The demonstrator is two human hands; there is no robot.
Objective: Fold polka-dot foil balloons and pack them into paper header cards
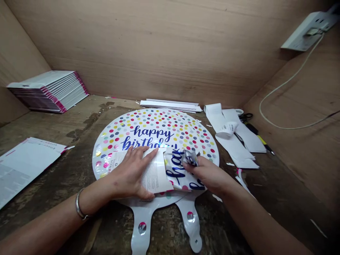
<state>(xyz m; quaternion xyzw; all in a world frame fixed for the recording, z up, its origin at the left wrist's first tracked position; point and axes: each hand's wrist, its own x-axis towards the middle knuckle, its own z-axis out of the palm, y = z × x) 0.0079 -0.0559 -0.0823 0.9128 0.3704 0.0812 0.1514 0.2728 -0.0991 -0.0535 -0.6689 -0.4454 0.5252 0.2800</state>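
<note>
Round white foil balloons [159, 122] with coloured dots and blue "happy birthday" lettering lie flat on the table, their tails pointing towards me. On top of them is a white printed card sleeve [156, 173]. My left hand [131, 171] presses on the sleeve with its fingers spread. A folded silver foil balloon [176, 173] with blue letters sticks out of the sleeve's right end. My right hand [209, 173] pinches the upper right part of that foil, its fingertips partly hidden by the crumpled foil.
A stack of white and pink cards [53, 88] stands at the back left; another printed card [26, 166] lies at the left edge. White strips [170, 105] lie behind the balloons. Paper labels [233, 138], scissors [245, 116] and a yellow-black cutter [256, 132] are right, below a corded socket [308, 32].
</note>
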